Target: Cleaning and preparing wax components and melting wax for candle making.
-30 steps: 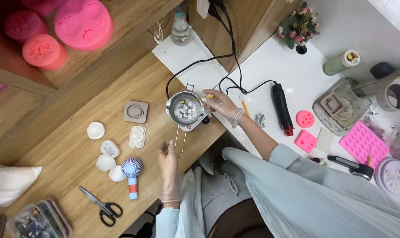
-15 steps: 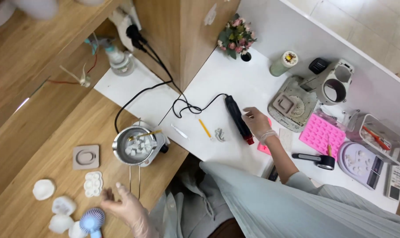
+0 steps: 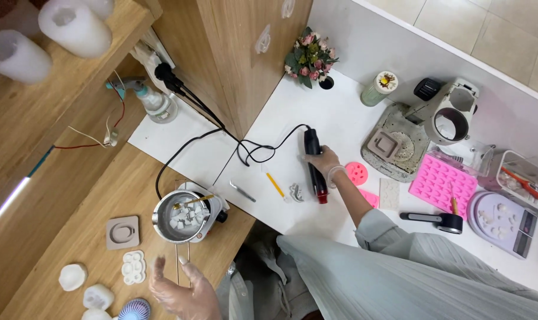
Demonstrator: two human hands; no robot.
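On the white bench, near its middle, the right hand (image 3: 321, 163) now closes its gloved fingers around the black heat gun (image 3: 314, 166), which lies flat with its red nozzle toward the person and its black cord (image 3: 245, 148) looping back to a plug by the wooden cabinet (image 3: 245, 53). A second ago that hand was at the metal melting pot (image 3: 179, 217); half a second ago it was just arriving at the gun, so the grip is fresh and the tool has not left the surface. The pot sits at the seam where the white bench meets the wooden bench, holding white wax chunks (image 3: 186, 218) with a stick resting across the rim. The left hand (image 3: 177, 287), gloved, hovers open over the wooden bench's near edge, fingers spread wide, holding nothing, just beside the pot's handle. Near it lie a white flower mould (image 3: 133, 266), a square grey mould (image 3: 122, 232) and small white castings (image 3: 72, 277). Just right of the gun: a round pink mould (image 3: 356, 173); a yellow pencil (image 3: 274, 185) and tweezers (image 3: 243, 191) to its left. Attention has moved from pot to heat gun.
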